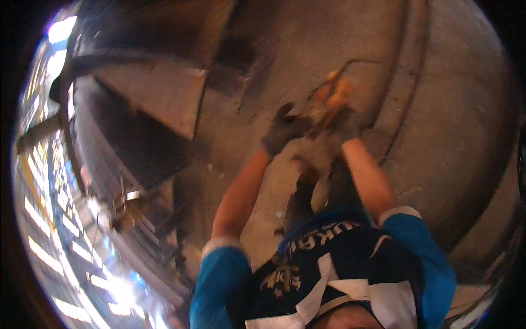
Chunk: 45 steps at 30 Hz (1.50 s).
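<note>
Pale lettering marks our dark shirt (350, 252). Over the brown floor (230, 164), right of its edge by the dark panel (148, 148), our gloved right hand (344, 125) meets a blurred orange tool (335, 92); our left hand (287, 130) is beside it, one finger jutting. We cannot tell either grip.

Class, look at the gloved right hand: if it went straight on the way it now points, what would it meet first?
Most likely the blurred orange object, just ahead of the right hand. Blur hides whether they already touch, and depth is unclear.
</note>
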Tool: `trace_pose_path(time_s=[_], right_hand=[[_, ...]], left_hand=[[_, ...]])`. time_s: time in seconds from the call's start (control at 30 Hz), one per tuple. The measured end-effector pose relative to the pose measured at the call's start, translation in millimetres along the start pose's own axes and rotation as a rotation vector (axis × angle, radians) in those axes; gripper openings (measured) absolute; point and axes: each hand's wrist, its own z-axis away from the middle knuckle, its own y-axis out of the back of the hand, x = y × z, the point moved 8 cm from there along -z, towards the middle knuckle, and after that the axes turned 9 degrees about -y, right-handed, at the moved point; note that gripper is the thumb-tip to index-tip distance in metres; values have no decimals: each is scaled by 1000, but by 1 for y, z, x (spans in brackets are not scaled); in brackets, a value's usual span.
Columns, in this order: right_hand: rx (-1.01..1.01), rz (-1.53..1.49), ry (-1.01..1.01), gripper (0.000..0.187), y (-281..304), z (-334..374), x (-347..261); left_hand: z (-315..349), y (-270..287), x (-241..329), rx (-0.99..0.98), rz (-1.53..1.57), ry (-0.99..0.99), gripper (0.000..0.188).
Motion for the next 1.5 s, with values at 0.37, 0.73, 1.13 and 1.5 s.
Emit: trace_pose_path(time_s=[0.37,0.73,1.13,1.5], right_hand=[[-294,-883,-373,33,-181,14,-92],[-432,-480,-318,39,-238,82,-109],[-477,506,-365,43,-1,134,177],[-611,792,-124,29,-39,122,-66]], left_hand=[[85,156,9,249,-208,-18,79],[254,246,0,691,-154,-69,76],[272,358,-115,590,-899,331,111],[297,600,35,908,-1113,62,77]])
